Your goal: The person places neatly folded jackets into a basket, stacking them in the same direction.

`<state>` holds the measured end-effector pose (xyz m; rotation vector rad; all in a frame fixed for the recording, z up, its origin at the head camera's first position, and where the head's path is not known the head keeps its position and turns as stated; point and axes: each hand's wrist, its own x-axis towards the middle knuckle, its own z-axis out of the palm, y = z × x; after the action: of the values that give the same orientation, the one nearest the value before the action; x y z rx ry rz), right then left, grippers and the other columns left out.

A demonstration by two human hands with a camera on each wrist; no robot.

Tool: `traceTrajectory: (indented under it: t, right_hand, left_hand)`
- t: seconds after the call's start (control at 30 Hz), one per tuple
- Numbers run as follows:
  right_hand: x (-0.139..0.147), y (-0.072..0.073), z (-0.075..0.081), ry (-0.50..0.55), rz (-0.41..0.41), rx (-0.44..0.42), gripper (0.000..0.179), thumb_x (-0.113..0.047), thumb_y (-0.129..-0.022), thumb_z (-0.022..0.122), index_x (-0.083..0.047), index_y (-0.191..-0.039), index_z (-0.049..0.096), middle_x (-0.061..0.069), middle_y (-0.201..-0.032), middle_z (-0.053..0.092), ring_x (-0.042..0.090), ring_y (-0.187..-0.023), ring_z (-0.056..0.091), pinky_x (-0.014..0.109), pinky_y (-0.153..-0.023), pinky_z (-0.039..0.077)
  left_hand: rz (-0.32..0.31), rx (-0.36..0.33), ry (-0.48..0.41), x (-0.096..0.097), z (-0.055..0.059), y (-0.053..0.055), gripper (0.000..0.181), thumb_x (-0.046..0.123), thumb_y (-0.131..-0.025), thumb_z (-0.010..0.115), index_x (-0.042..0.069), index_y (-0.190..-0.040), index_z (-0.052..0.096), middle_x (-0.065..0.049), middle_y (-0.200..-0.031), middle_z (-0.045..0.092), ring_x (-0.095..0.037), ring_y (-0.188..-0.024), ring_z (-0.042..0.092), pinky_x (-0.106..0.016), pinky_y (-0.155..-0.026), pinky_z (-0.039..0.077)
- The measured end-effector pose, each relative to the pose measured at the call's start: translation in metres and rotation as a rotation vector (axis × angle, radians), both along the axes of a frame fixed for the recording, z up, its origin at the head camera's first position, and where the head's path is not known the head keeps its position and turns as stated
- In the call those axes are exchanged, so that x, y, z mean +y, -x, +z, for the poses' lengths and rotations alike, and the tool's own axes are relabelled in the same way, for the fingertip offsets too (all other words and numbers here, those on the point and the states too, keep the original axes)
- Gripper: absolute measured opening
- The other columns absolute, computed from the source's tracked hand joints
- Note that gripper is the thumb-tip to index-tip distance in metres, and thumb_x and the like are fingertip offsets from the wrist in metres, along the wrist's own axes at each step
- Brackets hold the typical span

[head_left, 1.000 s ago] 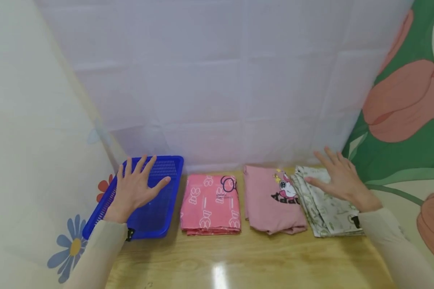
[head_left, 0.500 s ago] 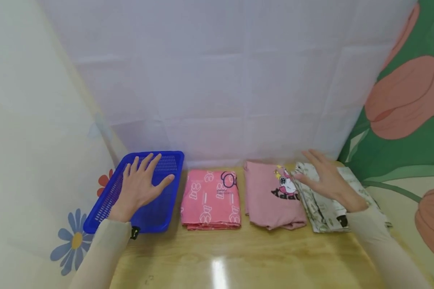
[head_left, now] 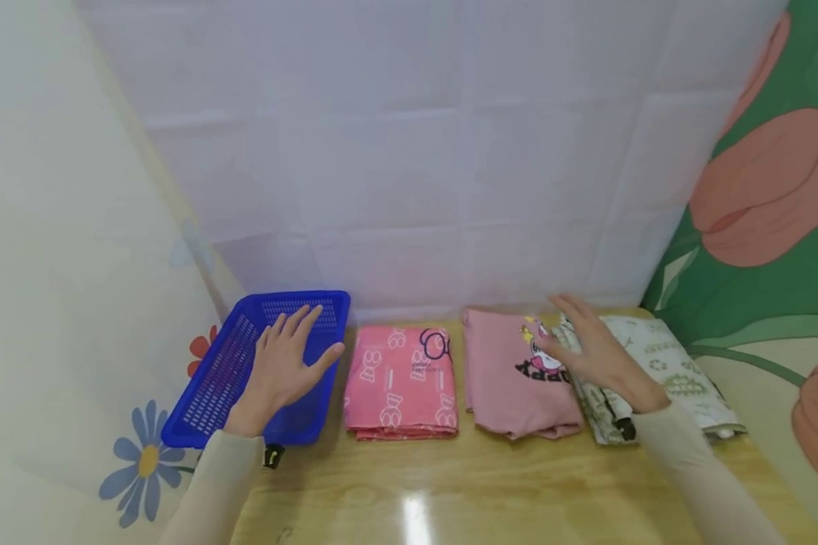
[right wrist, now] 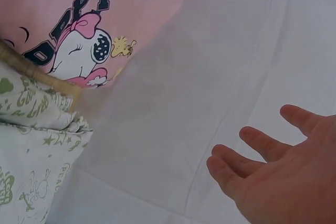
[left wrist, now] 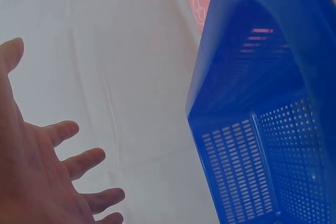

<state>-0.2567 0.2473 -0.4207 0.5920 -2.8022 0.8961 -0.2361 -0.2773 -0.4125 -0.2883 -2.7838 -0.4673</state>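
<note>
My left hand (head_left: 282,371) hovers over the blue plastic basket (head_left: 207,439), fingers spread and holding nothing. In the left wrist view the basket (left wrist: 247,103) shows slotted walls beside the spread fingers (left wrist: 86,162). My right hand (head_left: 596,356), with nothing in it, is raised over the gap between a folded pink garment (head_left: 511,401) with a cartoon dog print and a folded white garment (head_left: 682,371) with green print. Both the pink garment (right wrist: 142,3) and the white garment (right wrist: 31,171) appear at the left of the right wrist view. A folded bright pink cloth (head_left: 401,386) lies right of the basket.
Everything lies on a light wooden table (head_left: 463,492). A white cloth backdrop (head_left: 409,166) hangs close behind the row. Flower-patterned hangings border both sides, with a large tulip print (head_left: 763,189) on the right.
Both hands have moved inward: the left shifts right over the basket, and the right shifts left from the white garment toward the pink one. The folded items and basket stay in place.
</note>
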Motion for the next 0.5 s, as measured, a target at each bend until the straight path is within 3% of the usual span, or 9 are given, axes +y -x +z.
traceTrajectory:
  t: [0.17, 0.5]
  right_hand:
    - [-0.008, -0.001, -0.003, 0.039, 0.020, -0.001, 0.088, -0.046, -0.103, 0.067, -0.015, -0.172, 0.021, 0.023, -0.177, 0.015, 0.053, -0.159, 0.019, 0.084, -0.116, 0.025]
    - [-0.023, 0.000, -0.015, 0.093, 0.069, 0.093, 0.083, -0.040, -0.104, 0.067, -0.007, -0.169, 0.026, 0.026, -0.172, 0.026, 0.052, -0.154, 0.031, 0.078, -0.115, 0.033]
  left_hand:
    - [-0.003, -0.002, -0.012, 0.006, -0.006, -0.003, 0.086, 0.066, -0.101, 0.057, 0.017, -0.168, 0.035, -0.019, -0.172, 0.034, -0.057, -0.157, 0.024, -0.079, -0.123, 0.017]
    - [-0.023, 0.057, -0.068, 0.026, -0.021, -0.001, 0.081, 0.059, -0.101, 0.062, 0.016, -0.166, 0.039, -0.020, -0.170, 0.039, -0.056, -0.156, 0.028, -0.076, -0.122, 0.023]
